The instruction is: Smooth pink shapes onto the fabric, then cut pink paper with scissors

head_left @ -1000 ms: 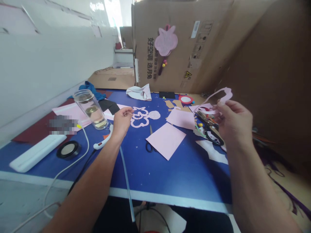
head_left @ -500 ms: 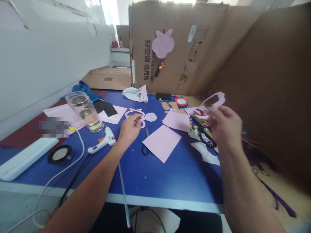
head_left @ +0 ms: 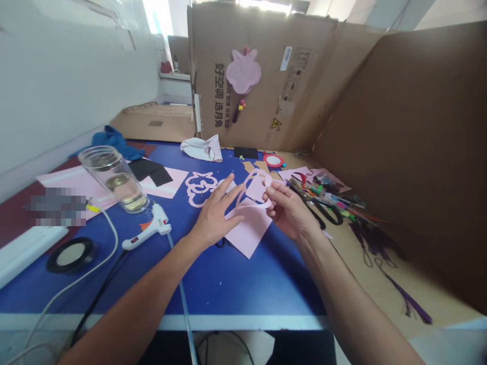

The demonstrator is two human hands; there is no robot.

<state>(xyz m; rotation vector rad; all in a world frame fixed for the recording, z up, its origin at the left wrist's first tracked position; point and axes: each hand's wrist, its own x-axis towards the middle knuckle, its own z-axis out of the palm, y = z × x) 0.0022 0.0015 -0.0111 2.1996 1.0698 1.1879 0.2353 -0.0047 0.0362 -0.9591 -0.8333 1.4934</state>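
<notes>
My right hand (head_left: 289,210) pinches a thin pink paper outline (head_left: 255,204), a curved ring raised above the table. Beside its left edge, my left hand (head_left: 213,217) is open with fingers spread; whether the fingertips touch the paper I cannot tell. Below both hands lies a pink paper sheet (head_left: 249,235), partly covered by them. Another pink cut-out frame (head_left: 191,191) lies flat just left of my left hand's fingers. Dark scissor handles (head_left: 220,244) peek out under my left wrist, the rest hidden.
At left are a white glue gun (head_left: 150,230), a glass cup (head_left: 131,195) with liquid, a black tape roll (head_left: 88,248) and cables. Black-handled scissors (head_left: 335,215) and scraps pile up at right. Cardboard (head_left: 304,116) walls the back and right, with a pink paper shape (head_left: 243,73) hanging there.
My right hand has brought the pink outline leftward to the middle. My left hand has moved slightly right toward it and spread its fingers. The view has turned a little right.
</notes>
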